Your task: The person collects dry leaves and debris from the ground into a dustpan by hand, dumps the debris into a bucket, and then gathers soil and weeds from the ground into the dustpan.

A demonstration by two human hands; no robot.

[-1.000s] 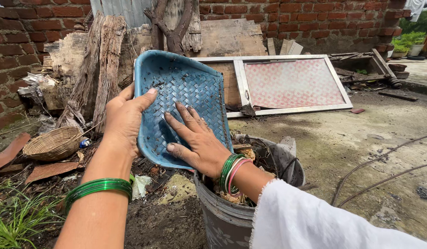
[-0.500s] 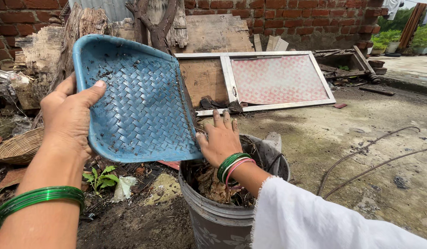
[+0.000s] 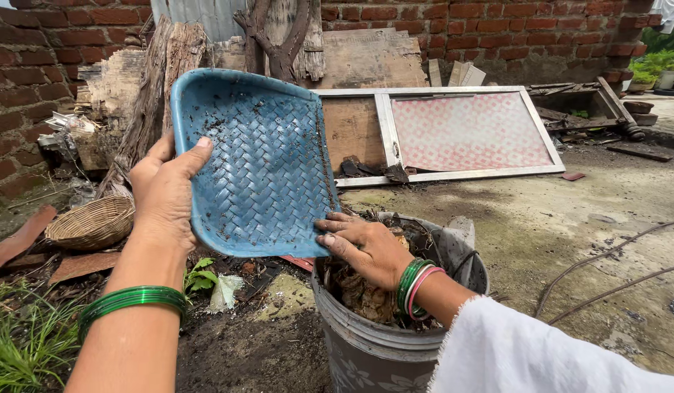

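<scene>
A blue woven-pattern plastic tray [image 3: 260, 164], soil-flecked, tilts above a grey plastic bucket [image 3: 380, 349] of dry leaves at five o'clock. The left hand [image 3: 166, 193] clasps its nine-o'clock rim; the right hand [image 3: 366, 247] lies flat, fingers spread, on the debris. Pressing evenly would likely pack it best.

I hold a blue plastic tray [image 3: 260, 164] woven in a basket pattern, tilted steeply on edge, its inner face toward me and flecked with dark soil. Its lower corner hangs just above the rim of a grey bucket [image 3: 380, 349]. The bucket stands upright on the muddy ground, filled near the top with brown dry leaves and scraps.
</scene>
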